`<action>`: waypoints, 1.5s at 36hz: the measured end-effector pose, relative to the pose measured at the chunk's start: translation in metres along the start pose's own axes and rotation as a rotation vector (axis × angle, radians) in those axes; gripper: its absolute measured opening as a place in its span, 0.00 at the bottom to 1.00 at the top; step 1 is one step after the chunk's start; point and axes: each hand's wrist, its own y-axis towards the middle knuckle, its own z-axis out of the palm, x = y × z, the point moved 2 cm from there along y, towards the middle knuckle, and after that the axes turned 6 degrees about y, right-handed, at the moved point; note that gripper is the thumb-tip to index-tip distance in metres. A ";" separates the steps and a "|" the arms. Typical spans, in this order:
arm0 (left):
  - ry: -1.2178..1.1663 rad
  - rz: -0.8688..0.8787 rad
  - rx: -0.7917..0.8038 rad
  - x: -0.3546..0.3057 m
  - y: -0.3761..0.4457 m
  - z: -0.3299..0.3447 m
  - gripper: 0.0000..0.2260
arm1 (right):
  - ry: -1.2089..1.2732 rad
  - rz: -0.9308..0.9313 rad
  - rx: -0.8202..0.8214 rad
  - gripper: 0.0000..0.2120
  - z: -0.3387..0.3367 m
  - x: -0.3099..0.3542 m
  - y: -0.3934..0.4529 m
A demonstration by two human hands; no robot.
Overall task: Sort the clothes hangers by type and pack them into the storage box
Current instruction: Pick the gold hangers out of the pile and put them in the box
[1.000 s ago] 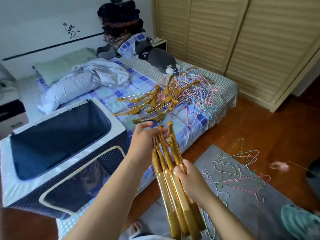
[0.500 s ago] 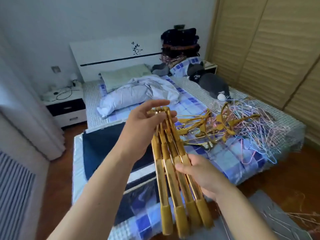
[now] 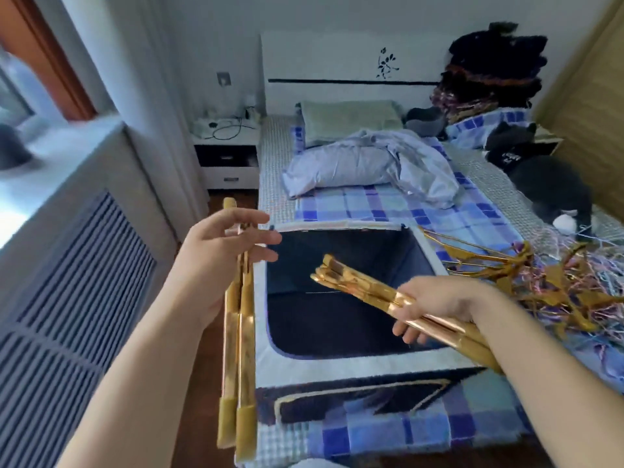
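Note:
A navy fabric storage box (image 3: 260, 336) with a pale rim lies open on the bed, its inside dark. My left hand (image 3: 216, 265) holds two folded gold hangers (image 3: 236, 359) upright just left of the box. My right hand (image 3: 435, 305) grips a second bundle of gold hangers (image 3: 358, 285) slanting over the box opening. More gold hangers (image 3: 499, 261) lie tangled with thin pink and blue wire hangers (image 3: 594, 298) on the bed at the right.
A crumpled pale duvet (image 3: 368, 163) and green pillow (image 3: 347, 119) lie beyond the box. A dark plush toy (image 3: 547, 184) and a clothes pile (image 3: 493, 72) sit at the right. A nightstand (image 3: 226, 153) and radiator cover (image 3: 67, 275) stand at the left.
The single gold bundle held by both hands has been split: my left hand took two hangers to the left, my right keeps the others over the box. My view swung left.

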 end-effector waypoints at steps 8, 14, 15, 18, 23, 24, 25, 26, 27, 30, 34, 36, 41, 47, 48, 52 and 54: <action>-0.014 -0.020 -0.200 0.026 0.003 -0.018 0.11 | -0.490 0.076 0.136 0.04 -0.013 0.004 0.111; 0.005 0.011 -0.306 0.032 0.019 0.008 0.14 | -0.771 -0.067 0.117 0.07 -0.005 -0.017 0.178; 0.016 0.006 -0.323 0.033 0.022 0.014 0.14 | -0.800 -0.086 0.116 0.05 -0.006 -0.024 0.192; 0.047 -0.020 -0.391 0.040 0.033 0.030 0.13 | -0.892 -0.151 0.129 0.02 -0.007 -0.046 0.232; 0.123 -0.065 -0.503 0.050 0.046 0.050 0.14 | -1.023 -0.269 0.080 0.03 -0.011 -0.068 0.280; 0.132 -0.065 -0.522 0.050 0.048 0.054 0.14 | -1.047 -0.280 0.072 0.05 -0.011 -0.070 0.287; 0.144 -0.072 -0.552 0.052 0.052 0.058 0.14 | -1.073 -0.278 0.073 0.07 -0.012 -0.073 0.300; 0.150 -0.085 -0.581 0.055 0.056 0.061 0.14 | -1.102 -0.290 0.071 0.11 -0.013 -0.076 0.312; 0.147 -0.098 -0.610 0.058 0.059 0.064 0.14 | -1.143 -0.295 0.075 0.15 -0.012 -0.076 0.323; 0.125 -0.142 -0.696 0.070 0.067 0.069 0.14 | -1.235 -0.324 0.107 0.18 -0.004 -0.082 0.358; 0.097 -0.150 -0.739 0.078 0.071 0.077 0.13 | -1.356 -0.329 0.119 0.25 -0.009 -0.095 0.384; 0.092 -0.148 -0.747 0.081 0.073 0.079 0.13 | -1.375 -0.346 0.105 0.27 -0.013 -0.103 0.394; 0.096 -0.139 -0.752 0.082 0.075 0.078 0.14 | -1.338 -0.296 -0.024 0.20 -0.029 -0.116 0.407; 0.092 -0.133 -0.718 0.081 0.074 0.080 0.14 | -1.269 -0.203 -0.128 0.17 -0.034 -0.115 0.405; 0.082 -0.133 -0.715 0.081 0.073 0.080 0.14 | -1.252 -0.175 -0.120 0.18 -0.033 -0.111 0.402; 0.037 -0.142 -0.709 0.079 0.067 0.080 0.12 | -1.081 -0.084 -0.020 0.18 -0.017 -0.081 0.385; -0.003 -0.154 -0.715 0.077 0.065 0.081 0.10 | -0.934 -0.098 0.057 0.15 -0.005 -0.054 0.370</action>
